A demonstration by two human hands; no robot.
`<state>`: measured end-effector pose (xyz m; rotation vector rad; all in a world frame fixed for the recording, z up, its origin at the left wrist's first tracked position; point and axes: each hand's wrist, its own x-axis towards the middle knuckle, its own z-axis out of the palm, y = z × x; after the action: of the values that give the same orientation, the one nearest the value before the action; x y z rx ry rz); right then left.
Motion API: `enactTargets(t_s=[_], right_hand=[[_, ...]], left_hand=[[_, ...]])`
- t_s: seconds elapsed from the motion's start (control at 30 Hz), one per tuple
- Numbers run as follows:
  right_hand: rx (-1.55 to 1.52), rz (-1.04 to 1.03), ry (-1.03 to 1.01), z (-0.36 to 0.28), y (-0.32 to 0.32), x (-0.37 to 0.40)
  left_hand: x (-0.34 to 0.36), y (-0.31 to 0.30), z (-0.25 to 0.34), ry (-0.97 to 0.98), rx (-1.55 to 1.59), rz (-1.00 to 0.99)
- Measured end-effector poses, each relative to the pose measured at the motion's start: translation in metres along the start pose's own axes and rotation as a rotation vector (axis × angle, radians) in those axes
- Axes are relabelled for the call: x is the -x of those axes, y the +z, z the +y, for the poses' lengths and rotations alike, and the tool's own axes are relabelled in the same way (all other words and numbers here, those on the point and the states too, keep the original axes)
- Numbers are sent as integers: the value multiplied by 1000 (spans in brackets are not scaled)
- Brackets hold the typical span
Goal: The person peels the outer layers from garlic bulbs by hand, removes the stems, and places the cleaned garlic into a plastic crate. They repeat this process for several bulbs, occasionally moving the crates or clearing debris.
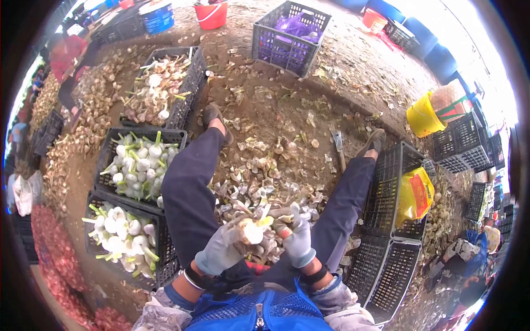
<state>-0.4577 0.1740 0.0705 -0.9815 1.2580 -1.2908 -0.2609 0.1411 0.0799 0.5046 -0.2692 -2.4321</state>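
Note:
My left hand [222, 249], in a pale grey glove, is closed around a garlic bulb [252, 231] with a short green-yellow stem pointing right. My right hand [298, 240], gloved too, is just right of the bulb with its fingers curled in. A reddish-orange patch shows at its thumb; whatever it grips, if anything, cannot be made out. Below and between the hands lies a heap of loose garlic skins [265, 190]. Out on the ground near my right foot rests a knife [338, 149] with a broad blade.
To my left stand crates of peeled white garlic [144, 165], more trimmed garlic [118, 231] and unpeeled garlic [155, 83]. On the right, a black crate [381, 193] holds a yellow bag [415, 194]. A crate with purple netting [298, 27] stands ahead. Other people work at both sides.

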Motion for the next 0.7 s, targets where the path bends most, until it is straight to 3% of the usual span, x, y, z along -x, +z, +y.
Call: enactTargets(t_s=[0.13, 0.23, 0.27, 0.33, 0.4, 0.43, 0.5, 0.6, 0.7], right_hand=[[-370, -60, 181, 9, 4, 17], [-212, -104, 122, -7, 13, 21], [-351, -129, 220, 9, 10, 26], [-399, -30, 134, 33, 2, 21], [-672, -22, 98, 27, -14, 12], [-299, 27, 227, 44, -26, 1], [618, -120, 20, 48, -41, -1], [729, -85, -242, -8, -18, -5], [501, -156, -318, -49, 8, -3]], left_hand=[[-4, 1, -9, 156, -9, 155], [-2, 6, -12, 201, -213, 207], [0, 5, -12, 205, -239, 213], [4, -7, -5, 182, -169, 186], [5, 6, 0, 235, -102, 207], [6, 5, 1, 236, -165, 225], [7, 0, 3, 240, -293, 257], [6, -1, 0, 214, -395, 319], [3, -4, -8, 282, -553, 289]])
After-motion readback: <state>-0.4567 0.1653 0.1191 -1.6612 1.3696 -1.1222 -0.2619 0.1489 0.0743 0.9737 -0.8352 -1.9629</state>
